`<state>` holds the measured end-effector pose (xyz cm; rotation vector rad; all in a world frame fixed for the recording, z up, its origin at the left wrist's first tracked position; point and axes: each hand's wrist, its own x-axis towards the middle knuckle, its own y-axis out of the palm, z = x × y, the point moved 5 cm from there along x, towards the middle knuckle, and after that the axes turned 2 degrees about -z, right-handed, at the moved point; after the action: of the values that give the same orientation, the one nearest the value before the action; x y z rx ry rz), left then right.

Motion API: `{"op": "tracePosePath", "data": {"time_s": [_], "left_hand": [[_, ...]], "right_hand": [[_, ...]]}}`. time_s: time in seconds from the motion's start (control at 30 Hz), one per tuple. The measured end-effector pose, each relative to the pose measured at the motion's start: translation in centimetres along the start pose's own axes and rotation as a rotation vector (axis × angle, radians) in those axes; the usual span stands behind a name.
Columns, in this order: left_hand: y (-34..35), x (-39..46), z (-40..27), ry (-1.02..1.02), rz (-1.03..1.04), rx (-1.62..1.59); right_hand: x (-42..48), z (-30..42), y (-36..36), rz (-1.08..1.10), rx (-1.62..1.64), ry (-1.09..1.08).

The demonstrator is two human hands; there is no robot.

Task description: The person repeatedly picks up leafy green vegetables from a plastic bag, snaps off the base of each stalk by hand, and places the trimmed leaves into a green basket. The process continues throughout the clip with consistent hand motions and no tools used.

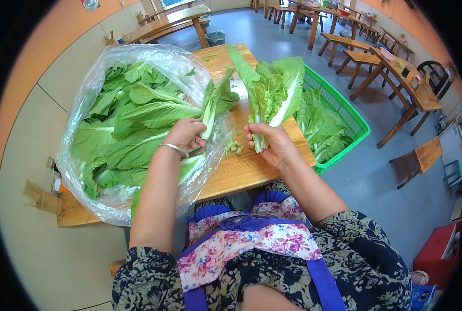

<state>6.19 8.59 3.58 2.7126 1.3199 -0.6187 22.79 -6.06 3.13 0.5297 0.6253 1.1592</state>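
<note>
Pinched by its pale stem, a small green leaf cluster (216,102) is in my left hand (187,134), above the near right side of a clear plastic bag (77,105). Large leafy greens (145,112) with white ribs fill that bag. My right hand (272,142) grips a bunch of leaves (272,91) by its white stalk ends, over the wooden table (231,173). To the right of this hand, a green plastic basket (338,97) holds more leaves (320,120). Small stem trimmings (234,147) lie on the tabletop between my hands.
A bamboo holder with sticks (46,198) stands at the left table end by the wall. Behind the table is a lined bin (215,38). Wooden benches (357,58) and another long table (413,85) stand to the right. A stool (427,155) is nearer.
</note>
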Motion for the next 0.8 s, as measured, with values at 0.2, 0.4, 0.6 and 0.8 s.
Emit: {"op": "tracePosePath", "data": {"time_s": [0.2,0.4,0.6,0.8], "left_hand": [[1.9,-4.3,-0.5,0.038,0.125,-0.415],[5.3,-7.7,-1.9,0.311,-0.018,0.005],[5.3,-8.5,-1.6,0.385,0.029,-0.376],[3.0,-8.3,-2.1,0.429,-0.240,-0.516]], "right_hand": [[0.7,-1.2,2.3,0.044,-0.108,0.017],[0.3,-1.8,5.8,0.254,-0.289,-0.112],[-0.1,-1.3,5.7,0.139,-0.047,-0.091],[-1.1,0.0,4.4,-0.045,0.184,-0.175]]}}
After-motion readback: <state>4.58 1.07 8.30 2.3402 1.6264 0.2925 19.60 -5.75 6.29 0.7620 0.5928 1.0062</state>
